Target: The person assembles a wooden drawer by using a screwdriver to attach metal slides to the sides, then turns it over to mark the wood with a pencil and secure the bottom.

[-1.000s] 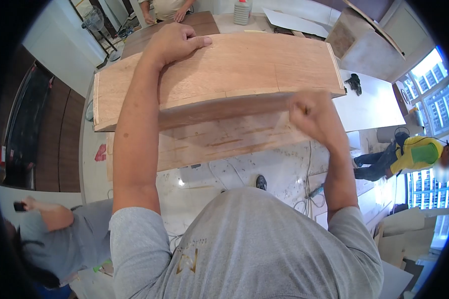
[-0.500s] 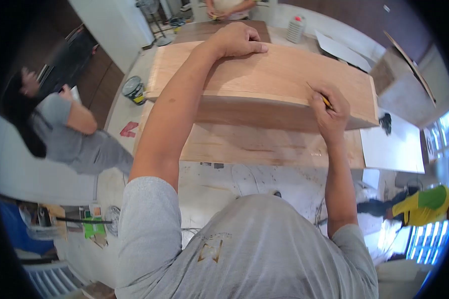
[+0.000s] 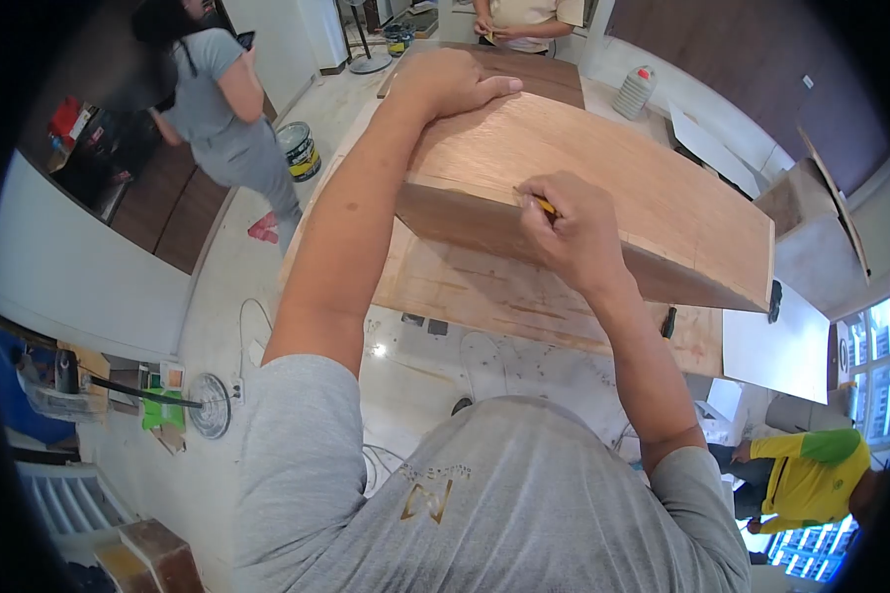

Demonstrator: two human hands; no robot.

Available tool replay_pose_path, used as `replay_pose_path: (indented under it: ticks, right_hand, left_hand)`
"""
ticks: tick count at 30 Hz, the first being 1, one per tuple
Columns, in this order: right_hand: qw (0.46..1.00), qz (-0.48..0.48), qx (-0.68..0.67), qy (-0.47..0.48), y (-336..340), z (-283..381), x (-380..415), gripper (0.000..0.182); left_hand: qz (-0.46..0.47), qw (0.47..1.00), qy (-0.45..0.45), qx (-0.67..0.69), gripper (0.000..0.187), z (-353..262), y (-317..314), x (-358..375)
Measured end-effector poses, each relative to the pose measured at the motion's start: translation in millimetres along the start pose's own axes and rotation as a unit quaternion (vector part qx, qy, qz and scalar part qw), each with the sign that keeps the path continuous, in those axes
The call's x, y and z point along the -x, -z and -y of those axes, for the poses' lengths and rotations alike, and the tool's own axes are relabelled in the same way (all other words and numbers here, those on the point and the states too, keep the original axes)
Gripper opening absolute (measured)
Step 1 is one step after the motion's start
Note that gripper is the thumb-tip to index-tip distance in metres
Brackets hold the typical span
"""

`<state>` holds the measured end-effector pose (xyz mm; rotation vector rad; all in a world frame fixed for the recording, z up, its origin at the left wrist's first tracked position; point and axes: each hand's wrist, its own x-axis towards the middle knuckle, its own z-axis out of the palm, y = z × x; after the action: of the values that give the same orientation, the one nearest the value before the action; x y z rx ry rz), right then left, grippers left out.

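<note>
A long box of pale plywood (image 3: 603, 178) stands on a wooden worktable (image 3: 465, 282) in front of me. At the top panel's far left edge, my left hand (image 3: 450, 84) grips the box, thumb lying along the top and fingers bent over the edge, mostly hidden. My right hand (image 3: 576, 225) is closed round a yellow pencil (image 3: 547, 206). The pencil's tip is at the near edge of the top panel, to the right of my left forearm. The box's near side is in shadow.
Across the table a person's hands (image 3: 494, 35) hold something small. A person in grey (image 3: 227, 109) is at the left, another in yellow (image 3: 811, 479) at the lower right. A plastic jug (image 3: 634, 94), a white board (image 3: 776, 331) and a paint bucket (image 3: 299, 151) are nearby.
My right hand with the pencil has moved left along the box's near edge, closer to my left hand. The box appears more angled in view. The person in grey has moved farther away.
</note>
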<state>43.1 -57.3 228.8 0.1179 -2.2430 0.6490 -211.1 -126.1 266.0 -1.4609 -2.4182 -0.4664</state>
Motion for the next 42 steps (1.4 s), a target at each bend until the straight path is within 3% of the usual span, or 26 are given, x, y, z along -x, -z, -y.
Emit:
replay_pose_path:
  ticks: [3, 6, 8, 11, 13, 15, 18, 21, 27, 30, 33, 42]
  right_hand:
    - [1.000, 0.004, 0.020, 0.013, -15, -9, -21, 0.008]
    - [0.998, 0.008, 0.066, 0.020, -23, -16, -40, 0.009]
    - [0.994, 0.001, 0.102, 0.041, -30, -22, -47, 0.010]
    - [0.980, 0.082, 0.164, 0.081, -31, 1, -11, 0.007]
    - [0.942, 0.279, 0.162, 0.095, -27, 29, 53, 0.008]
    - [0.926, 0.354, -0.074, 0.108, -18, 61, 82, 0.007]
    - [0.928, 0.334, -0.164, 0.031, -3, 68, 83, 0.007]
    - [0.972, 0.220, -0.087, 0.012, 23, 62, 71, 0.013]
    - [0.996, 0.060, -0.009, -0.058, 60, 22, 51, 0.014]
    - [0.997, 0.038, 0.017, -0.072, 57, 18, 13, 0.010]
    - [0.999, 0.004, 0.050, 0.004, 29, -2, -22, 0.008]
    - [0.987, 0.063, 0.143, 0.034, -20, -35, -62, 0.015]
  left_hand:
    - [-0.014, 1.000, -0.007, -0.003, 0.084, -4, 4, 4]
    - [0.067, 0.996, 0.035, -0.042, 0.082, -16, 22, 13]
    - [0.058, 0.997, 0.040, -0.028, 0.081, -13, 18, 11]
    - [0.040, 0.998, 0.035, -0.018, 0.080, -7, 10, 6]
    - [0.032, 0.999, 0.034, -0.014, 0.080, -2, 8, 0]
    - [0.037, 0.999, 0.033, -0.007, 0.080, 0, 3, -2]
    - [0.041, 0.999, 0.029, -0.016, 0.080, 1, 2, -6]
    - [0.012, 1.000, 0.000, -0.016, 0.080, 1, 2, -7]
    - [0.000, 1.000, -0.012, 0.001, 0.079, 12, -12, -20]
    - [-0.012, 1.000, 0.005, 0.009, 0.079, 10, -13, -17]
    - [-0.006, 1.000, 0.017, 0.009, 0.080, 7, -8, -14]
    - [0.000, 0.999, 0.032, 0.015, 0.078, 2, 0, -4]
